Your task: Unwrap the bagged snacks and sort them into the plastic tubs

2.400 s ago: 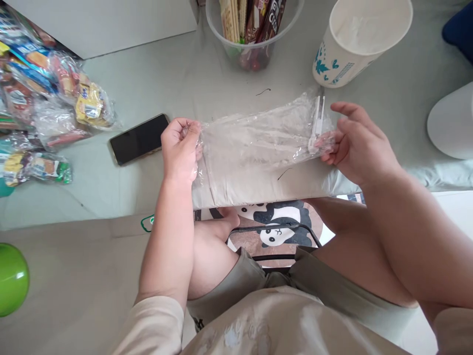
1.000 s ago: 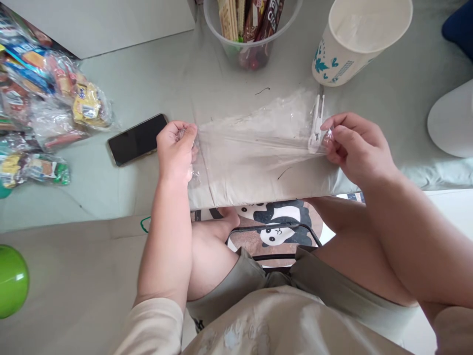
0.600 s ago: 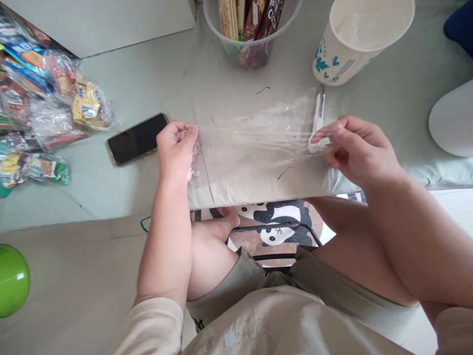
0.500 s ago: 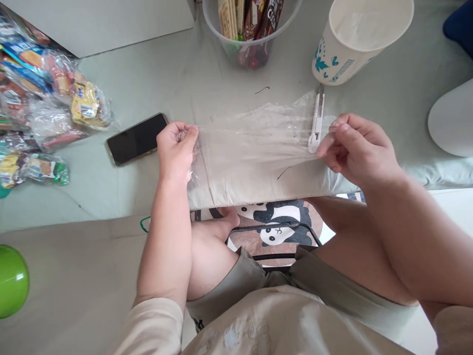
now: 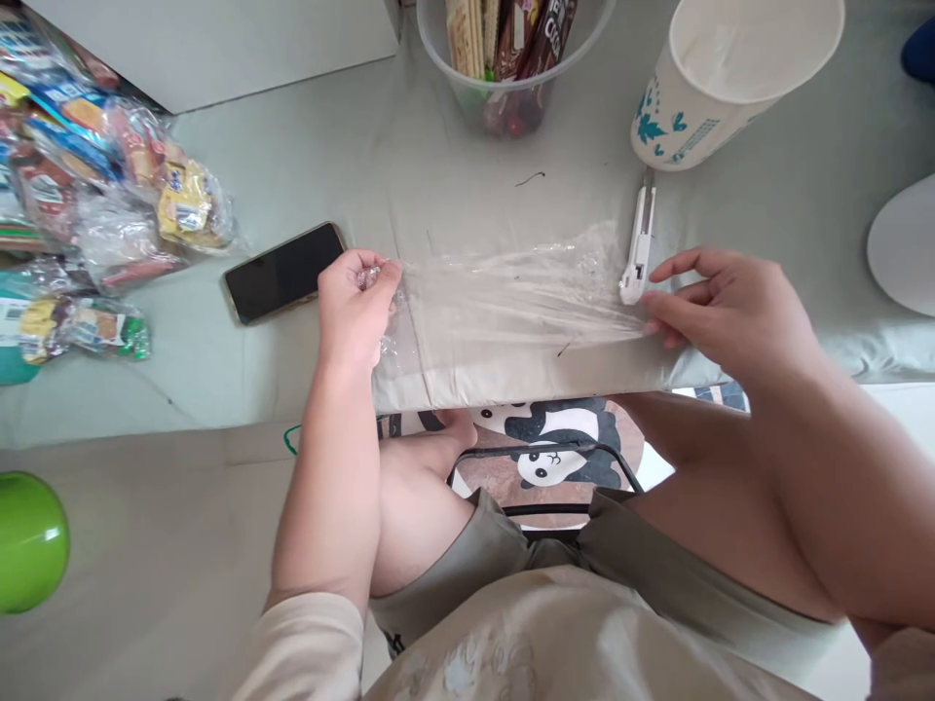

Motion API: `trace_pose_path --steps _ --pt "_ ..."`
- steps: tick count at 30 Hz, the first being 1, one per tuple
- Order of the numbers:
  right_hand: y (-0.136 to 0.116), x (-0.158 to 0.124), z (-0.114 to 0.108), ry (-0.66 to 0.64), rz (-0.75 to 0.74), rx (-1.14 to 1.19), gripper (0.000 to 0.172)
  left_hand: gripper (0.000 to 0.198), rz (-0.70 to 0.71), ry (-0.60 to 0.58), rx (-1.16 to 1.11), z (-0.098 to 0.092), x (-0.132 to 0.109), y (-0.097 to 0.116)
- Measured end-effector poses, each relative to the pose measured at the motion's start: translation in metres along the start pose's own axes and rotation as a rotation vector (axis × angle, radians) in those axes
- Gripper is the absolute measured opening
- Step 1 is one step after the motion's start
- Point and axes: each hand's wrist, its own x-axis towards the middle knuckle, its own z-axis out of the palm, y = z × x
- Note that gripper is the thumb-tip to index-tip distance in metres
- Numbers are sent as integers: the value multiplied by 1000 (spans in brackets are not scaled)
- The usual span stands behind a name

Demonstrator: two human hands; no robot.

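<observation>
A clear, thin plastic bag (image 5: pixel 511 292) lies stretched and wrinkled across the cloth-covered table in front of me. Its left end is bunched in my left hand (image 5: pixel 357 302), which is closed in a pinch around it. At the bag's right end is my right hand (image 5: pixel 730 302), thumb and index finger apart. Its lower fingertips are close to the film; whether they touch it I cannot tell. A white utility knife (image 5: pixel 638 243) with its blade out lies just left of my right fingers, beside the bag's right edge.
A black phone (image 5: pixel 284 273) lies left of my left hand. Wrapped snacks (image 5: pixel 109 195) are heaped at the far left. At the back stand a clear tub (image 5: pixel 504 102) of snacks and a white paper bucket (image 5: pixel 687 117). A white rounded object (image 5: pixel 906 248) is at the right edge.
My right thumb and index finger have parted from their pinch on the bag's right end. The film now lies slacker. My left hand keeps its hold. The view has shifted slightly.
</observation>
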Motion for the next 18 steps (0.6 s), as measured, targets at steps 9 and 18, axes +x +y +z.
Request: trace_pose_path --steps 9,18 --pt "20 4 13 333 -495 -246 8 18 91 -41 183 -16 -7 -19" --pt "3 -6 82 -35 -1207 -545 51 13 235 -1 458 -24 -13 -23"
